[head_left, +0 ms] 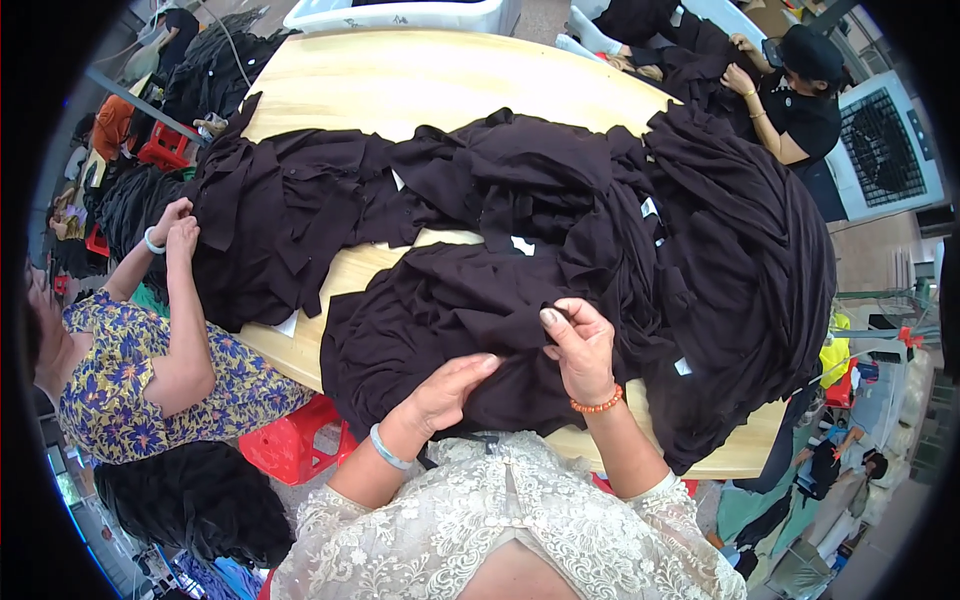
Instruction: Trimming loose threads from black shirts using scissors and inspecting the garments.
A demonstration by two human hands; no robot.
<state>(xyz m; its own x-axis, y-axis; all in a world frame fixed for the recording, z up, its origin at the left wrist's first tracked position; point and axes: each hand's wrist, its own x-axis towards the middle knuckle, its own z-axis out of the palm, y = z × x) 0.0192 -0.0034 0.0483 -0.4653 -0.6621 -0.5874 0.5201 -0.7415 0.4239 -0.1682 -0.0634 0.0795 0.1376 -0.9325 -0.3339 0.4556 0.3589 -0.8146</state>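
Observation:
In the lower middle of the table, a dark garment [440,310] lies bunched in folds in front of me. My right hand [582,350], with an orange bead bracelet at the wrist, pinches a bit of its dark cloth between thumb and fingers. My left hand [445,393], wearing a pale bangle, rests by the garment's near side with thumb and fingers stretched to the right; some of its fingertips are hard to make out. Buttons and small white tags [522,245] show on the heaped dark garments [540,170] beyond.
The pale wooden table [420,80] reaches away from me. On the left, a person in a flowered dress [130,390] handles dark cloth; another, in a black cap [810,55], works at the far right. A red stool [290,440] and a white tub [400,15] stand around the table.

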